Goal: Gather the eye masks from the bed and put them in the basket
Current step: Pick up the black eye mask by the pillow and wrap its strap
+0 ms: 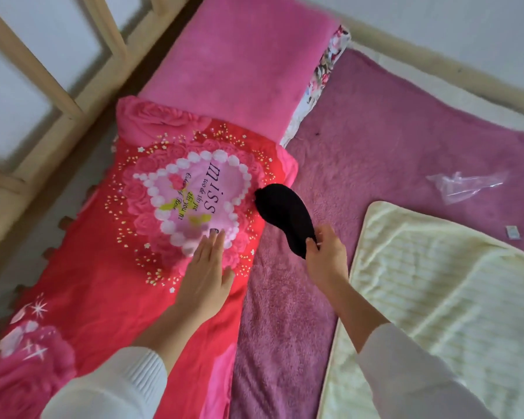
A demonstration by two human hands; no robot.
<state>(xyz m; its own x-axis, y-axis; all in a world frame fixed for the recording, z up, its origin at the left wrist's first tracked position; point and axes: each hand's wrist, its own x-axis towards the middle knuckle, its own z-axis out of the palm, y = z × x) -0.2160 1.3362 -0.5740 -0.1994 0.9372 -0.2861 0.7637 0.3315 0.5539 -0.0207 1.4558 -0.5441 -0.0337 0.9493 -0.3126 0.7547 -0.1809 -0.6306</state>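
Observation:
A black eye mask (282,214) hangs over the purple fleece bed cover (375,146), beside the edge of the red rose-printed quilt (103,282). My right hand (325,257) pinches the mask's near end between thumb and fingers. My left hand (208,273) lies flat on the red quilt with its fingers stretched out, just below the pearl heart print, holding nothing. No basket is in view.
A folded pink blanket (242,58) lies at the head of the bed. A pale yellow quilted blanket (436,313) covers the near right. A clear plastic wrapper (463,186) and small paper scraps (513,232) lie on the purple cover. A wooden bed frame (43,86) stands at left.

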